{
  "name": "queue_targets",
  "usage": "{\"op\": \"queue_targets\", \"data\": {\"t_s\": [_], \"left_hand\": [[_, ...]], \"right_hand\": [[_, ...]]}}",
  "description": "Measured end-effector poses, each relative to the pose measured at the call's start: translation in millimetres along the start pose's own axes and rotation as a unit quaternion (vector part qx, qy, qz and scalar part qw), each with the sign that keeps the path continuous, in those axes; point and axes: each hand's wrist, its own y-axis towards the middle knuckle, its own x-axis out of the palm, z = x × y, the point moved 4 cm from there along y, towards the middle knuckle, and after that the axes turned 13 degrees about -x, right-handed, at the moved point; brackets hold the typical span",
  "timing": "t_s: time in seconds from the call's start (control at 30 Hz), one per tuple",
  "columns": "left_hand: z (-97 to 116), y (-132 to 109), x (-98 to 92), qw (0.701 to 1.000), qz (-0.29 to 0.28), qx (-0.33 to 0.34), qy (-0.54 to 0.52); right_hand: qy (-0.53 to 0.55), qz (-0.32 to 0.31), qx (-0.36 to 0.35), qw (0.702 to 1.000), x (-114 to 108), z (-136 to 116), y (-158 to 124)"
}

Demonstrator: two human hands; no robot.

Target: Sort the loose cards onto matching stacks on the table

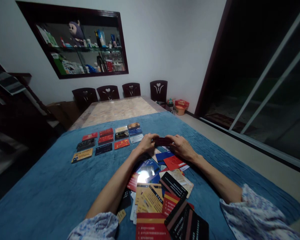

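Both hands meet over the far end of a loose pile of cards. My left hand [148, 142] grips the left end of a dark reddish card or small stack [163, 141], and my right hand [180, 145] grips its right end. Beneath and nearer lie overlapping cards: a red one [174, 162], yellow ones [149, 200], black ones [173, 185] and a red-and-gold one [152, 226]. Left of my left hand, several cards sit in rows, among them a white card [136, 138], an orange-red card [122, 144], a dark blue card [103, 149] and a yellow card [82, 155].
A blue cloth [52, 180] covers the near part of the table, with bare marbled tabletop [120, 109] beyond. Dark chairs [158, 90] stand at the far side. A wall shelf [90, 48] holds a plush toy and bottles. An orange bucket [180, 110] is on the floor.
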Motion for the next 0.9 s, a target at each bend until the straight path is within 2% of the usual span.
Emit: {"op": "queue_targets", "data": {"t_s": [0.53, 0.9], "left_hand": [[8.4, -2.1, -4.4, 0.999, 0.009, -0.027, -0.038], [1.9, -5.0, 1.7, 1.000, -0.028, -0.002, -0.012]], "right_hand": [[-0.089, -0.009, -0.002, 0.996, -4.2, -6.4, 4.2], [-0.071, -0.009, 0.005, 0.997, -2.7, 2.1, 0.8]]}}
